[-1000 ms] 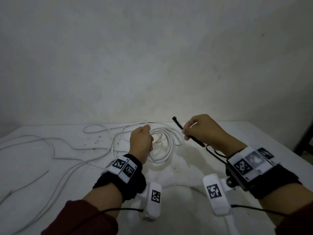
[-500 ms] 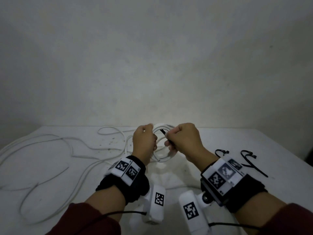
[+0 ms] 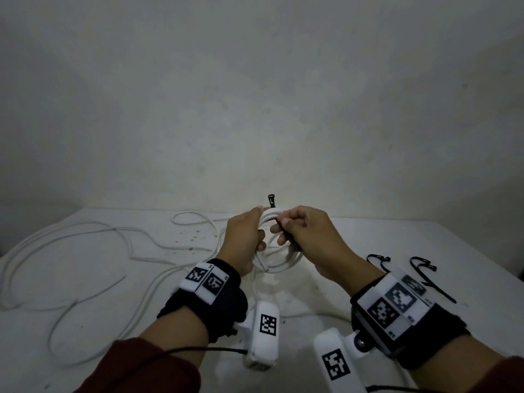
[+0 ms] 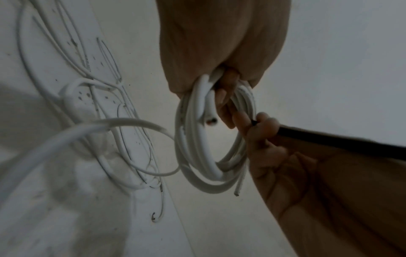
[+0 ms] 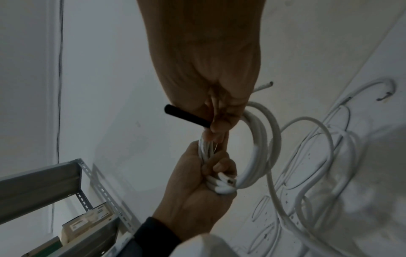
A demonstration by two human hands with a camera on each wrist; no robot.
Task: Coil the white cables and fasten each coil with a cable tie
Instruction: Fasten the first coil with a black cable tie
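White cable coil (image 3: pixel 279 258) hangs in the air above the table (image 3: pixel 368 239), held between the two hands near the middle of the head view. The left hand (image 3: pixel 243 239) has its fingers curled tight round the bundled top of the coil, so the loops drop below its fist; in the left wrist view the coil (image 4: pixel 211 147) hangs from the fist, with one cut end poking out beside the fingers and another at the bottom of the loops. The right hand (image 3: pixel 306 236) is just right of the coil, touching it, and pinches a black cable tie (image 4: pixel 329 139) between thumb and fingertips. The tie's head (image 3: pixel 271 200) stands up just behind the top of the coil, while its tail runs back through the right hand's pinch. In the right wrist view the tie (image 5: pixel 186 115) juts out left of the pinch, directly above the left fist (image 5: pixel 197 187).

Counted: one coil in hand and one tie in hand. Two more black ties (image 3: pixel 378 260) (image 3: pixel 428 276) lie on the table well right of the coil. Left of the coil, loose white cable (image 3: pixel 93 245) sprawls across the table in several wide loops; how many separate cables that makes I cannot tell. A metal shelf (image 5: pixel 66 182) shows in the right wrist view, lower left of the coil.
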